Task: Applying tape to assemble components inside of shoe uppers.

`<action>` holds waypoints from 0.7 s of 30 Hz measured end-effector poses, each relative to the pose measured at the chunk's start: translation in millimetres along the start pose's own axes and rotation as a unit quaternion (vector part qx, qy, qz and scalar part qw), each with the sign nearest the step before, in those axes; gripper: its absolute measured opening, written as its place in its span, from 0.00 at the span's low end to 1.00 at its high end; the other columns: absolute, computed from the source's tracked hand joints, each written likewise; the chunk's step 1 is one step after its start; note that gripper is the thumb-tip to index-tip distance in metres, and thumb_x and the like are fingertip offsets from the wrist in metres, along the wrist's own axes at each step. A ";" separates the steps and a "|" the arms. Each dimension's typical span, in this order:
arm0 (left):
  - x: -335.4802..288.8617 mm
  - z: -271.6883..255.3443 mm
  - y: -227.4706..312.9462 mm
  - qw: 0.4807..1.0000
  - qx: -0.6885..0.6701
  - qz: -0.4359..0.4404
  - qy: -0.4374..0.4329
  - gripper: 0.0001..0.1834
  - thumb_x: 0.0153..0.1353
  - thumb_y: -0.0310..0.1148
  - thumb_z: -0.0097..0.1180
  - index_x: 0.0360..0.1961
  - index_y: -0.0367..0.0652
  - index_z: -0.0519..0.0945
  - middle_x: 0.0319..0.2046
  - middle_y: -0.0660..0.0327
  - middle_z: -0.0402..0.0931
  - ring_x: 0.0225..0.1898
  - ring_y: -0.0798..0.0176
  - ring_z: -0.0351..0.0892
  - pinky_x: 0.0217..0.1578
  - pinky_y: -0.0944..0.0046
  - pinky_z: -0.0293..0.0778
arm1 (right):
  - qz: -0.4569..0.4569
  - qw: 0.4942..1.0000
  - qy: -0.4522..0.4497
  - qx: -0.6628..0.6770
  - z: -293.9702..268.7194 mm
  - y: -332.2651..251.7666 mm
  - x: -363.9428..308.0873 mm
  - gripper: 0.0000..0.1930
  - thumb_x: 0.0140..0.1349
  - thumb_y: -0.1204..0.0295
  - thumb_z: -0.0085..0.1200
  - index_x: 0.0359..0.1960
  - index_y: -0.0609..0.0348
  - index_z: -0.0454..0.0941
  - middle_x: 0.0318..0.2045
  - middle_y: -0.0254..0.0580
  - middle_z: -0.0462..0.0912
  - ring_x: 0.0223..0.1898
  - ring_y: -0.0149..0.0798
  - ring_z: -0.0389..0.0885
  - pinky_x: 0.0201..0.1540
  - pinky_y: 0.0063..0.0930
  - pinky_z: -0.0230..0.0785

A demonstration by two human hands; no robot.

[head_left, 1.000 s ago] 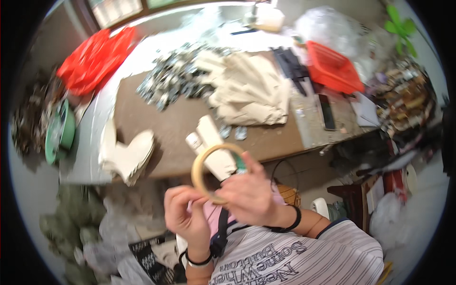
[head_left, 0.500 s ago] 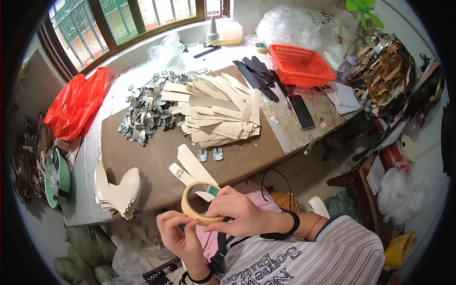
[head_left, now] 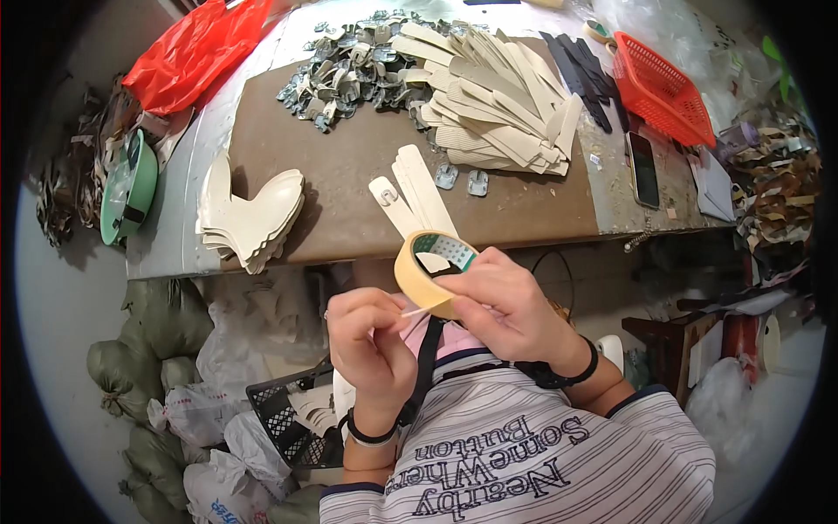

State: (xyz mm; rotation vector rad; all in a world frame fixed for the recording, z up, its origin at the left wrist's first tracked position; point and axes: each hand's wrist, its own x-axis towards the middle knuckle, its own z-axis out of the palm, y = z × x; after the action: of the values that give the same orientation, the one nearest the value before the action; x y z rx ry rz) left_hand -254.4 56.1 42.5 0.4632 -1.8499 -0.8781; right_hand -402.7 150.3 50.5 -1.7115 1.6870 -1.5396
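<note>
A brown-topped table (head_left: 340,196) is spanning the upper frame. At the centre, the right hand (head_left: 515,306) is gripping a yellow tape roll (head_left: 413,278), while the left hand (head_left: 371,341) is pinching its loose end (head_left: 418,311).

One tape roll (head_left: 413,278), one phone (head_left: 644,170), one red basket (head_left: 663,112), one green basin (head_left: 145,183), one red bag (head_left: 196,57) and two separate metal clips (head_left: 477,182) are seen; the heaped strips (head_left: 493,105) cannot be counted.

Short-slv. lt. tee (head_left: 620,437), thin dk. stripes, big dk. lettering (head_left: 524,467) across front, navy trim (head_left: 644,396) at slv. ends, blk. strap (head_left: 426,362) on L side, pink cloth (head_left: 454,336) past hem, blk. wristband (head_left: 590,367) on R wrist, blk. loop (head_left: 371,438) + thin silvery bangle (head_left: 374,444) on L wrist
</note>
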 end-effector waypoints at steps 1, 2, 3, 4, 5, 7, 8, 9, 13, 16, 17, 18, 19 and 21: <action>-1.1 -0.8 0.2 0.998 0.028 0.035 -0.036 0.05 0.61 0.19 0.47 0.33 0.40 0.66 0.30 0.55 0.70 0.31 0.61 0.70 0.36 0.66 0.69 | 0.001 1.000 0.002 -0.002 0.7 0.6 -2.0 0.11 0.57 0.76 0.56 0.42 0.64 0.80 0.25 0.39 0.83 0.24 0.37 0.80 0.40 0.30 0.64; 0.7 -0.6 4.9 0.992 0.066 0.090 -0.065 0.07 0.57 0.16 0.45 0.33 0.40 0.66 0.29 0.56 0.71 0.30 0.60 0.71 0.36 0.65 0.69 | 0.022 1.000 0.013 -0.006 1.4 2.0 -4.5 0.12 0.57 0.77 0.54 0.42 0.65 0.80 0.26 0.39 0.83 0.25 0.36 0.79 0.40 0.30 0.64; 0.0 -1.4 9.1 0.984 0.090 0.122 -0.098 0.09 0.54 0.15 0.43 0.33 0.41 0.67 0.28 0.57 0.72 0.31 0.59 0.72 0.36 0.64 0.69 | 0.043 0.999 0.024 -0.011 1.2 2.5 -5.9 0.12 0.57 0.78 0.53 0.42 0.65 0.81 0.26 0.39 0.83 0.25 0.36 0.79 0.40 0.29 0.63; -1.3 0.1 9.7 0.986 0.079 0.122 -0.082 0.09 0.55 0.15 0.43 0.33 0.41 0.66 0.28 0.56 0.72 0.31 0.59 0.71 0.36 0.64 0.69 | 0.054 0.998 0.006 0.005 0.3 0.2 -5.8 0.12 0.57 0.78 0.51 0.42 0.65 0.81 0.26 0.38 0.83 0.27 0.34 0.78 0.44 0.30 0.62; -2.6 1.9 9.7 0.988 0.068 0.123 -0.065 0.08 0.56 0.15 0.44 0.33 0.41 0.66 0.29 0.56 0.71 0.31 0.59 0.71 0.36 0.64 0.69 | 0.055 0.998 0.010 0.002 -1.7 0.9 -7.2 0.12 0.57 0.78 0.51 0.42 0.65 0.81 0.26 0.38 0.83 0.27 0.34 0.78 0.44 0.30 0.62; -10.7 1.8 5.0 0.999 0.031 0.003 -0.016 0.07 0.57 0.16 0.45 0.33 0.40 0.66 0.29 0.56 0.70 0.31 0.59 0.71 0.35 0.64 0.69 | 0.054 0.992 -0.054 0.103 -7.4 4.7 -12.8 0.12 0.59 0.77 0.50 0.42 0.64 0.81 0.26 0.36 0.83 0.29 0.32 0.77 0.48 0.31 0.60; -11.0 3.4 4.3 1.000 0.022 -0.011 -0.009 0.06 0.59 0.17 0.46 0.33 0.39 0.65 0.29 0.56 0.69 0.32 0.59 0.70 0.35 0.64 0.68 | 0.064 0.987 -0.087 0.119 -9.9 7.4 -19.2 0.12 0.60 0.76 0.49 0.44 0.63 0.80 0.27 0.36 0.82 0.33 0.33 0.76 0.50 0.32 0.59; -8.5 2.7 4.9 1.000 0.022 -0.010 -0.011 0.06 0.59 0.17 0.46 0.33 0.39 0.65 0.29 0.56 0.69 0.32 0.59 0.70 0.35 0.64 0.68 | 0.064 0.987 -0.085 0.119 -12.4 7.7 -21.4 0.12 0.60 0.76 0.49 0.44 0.63 0.80 0.27 0.36 0.82 0.33 0.33 0.76 0.50 0.32 0.59; -1.0 4.9 17.5 0.983 0.100 0.129 -0.088 0.08 0.57 0.17 0.48 0.33 0.41 0.66 0.28 0.56 0.70 0.29 0.57 0.71 0.32 0.61 0.69 | 0.093 0.994 -0.045 0.044 -8.2 14.0 -31.5 0.14 0.63 0.74 0.48 0.48 0.64 0.79 0.29 0.37 0.82 0.35 0.36 0.76 0.50 0.32 0.60; -2.7 1.7 19.2 0.978 0.125 0.147 -0.078 0.06 0.61 0.23 0.50 0.32 0.42 0.66 0.27 0.57 0.68 0.29 0.59 0.70 0.32 0.62 0.67 | 0.094 0.992 -0.040 0.068 -14.2 13.6 -31.5 0.14 0.64 0.74 0.47 0.48 0.64 0.78 0.31 0.40 0.82 0.36 0.38 0.76 0.50 0.33 0.60; -0.1 1.0 15.4 0.985 0.119 0.124 -0.022 0.07 0.63 0.26 0.51 0.32 0.42 0.65 0.27 0.57 0.67 0.29 0.59 0.69 0.32 0.63 0.66 | 0.081 0.987 -0.086 0.113 -18.5 11.4 -30.1 0.14 0.64 0.74 0.47 0.48 0.64 0.78 0.33 0.41 0.83 0.36 0.40 0.77 0.51 0.33 0.61; 3.3 2.0 14.5 0.987 0.125 0.086 0.047 0.08 0.66 0.30 0.49 0.32 0.42 0.64 0.27 0.56 0.66 0.28 0.60 0.68 0.32 0.64 0.66 | 0.039 0.984 -0.063 0.161 -17.3 11.6 -32.2 0.14 0.64 0.75 0.47 0.48 0.65 0.78 0.35 0.44 0.82 0.36 0.42 0.77 0.51 0.34 0.61; 9.7 3.5 17.8 0.987 0.128 0.055 0.084 0.08 0.67 0.30 0.48 0.32 0.41 0.63 0.28 0.55 0.66 0.29 0.60 0.68 0.31 0.64 0.65 | 0.042 0.986 -0.056 0.151 -17.5 13.1 -34.5 0.14 0.64 0.75 0.47 0.48 0.65 0.78 0.35 0.44 0.82 0.36 0.42 0.77 0.51 0.34 0.61; 11.0 -1.0 15.2 0.984 0.144 0.093 0.039 0.09 0.67 0.30 0.49 0.32 0.41 0.63 0.27 0.55 0.66 0.28 0.59 0.67 0.32 0.63 0.65 | 0.043 0.989 -0.058 0.132 -17.6 15.3 -37.9 0.13 0.65 0.75 0.46 0.47 0.65 0.79 0.35 0.44 0.82 0.36 0.43 0.76 0.51 0.35 0.62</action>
State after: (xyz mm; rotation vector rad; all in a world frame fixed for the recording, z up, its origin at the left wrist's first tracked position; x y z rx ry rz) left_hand -257.2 58.6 60.9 0.4860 -1.9213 -0.4619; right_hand -415.4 186.2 27.5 -1.5404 1.4110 -1.5151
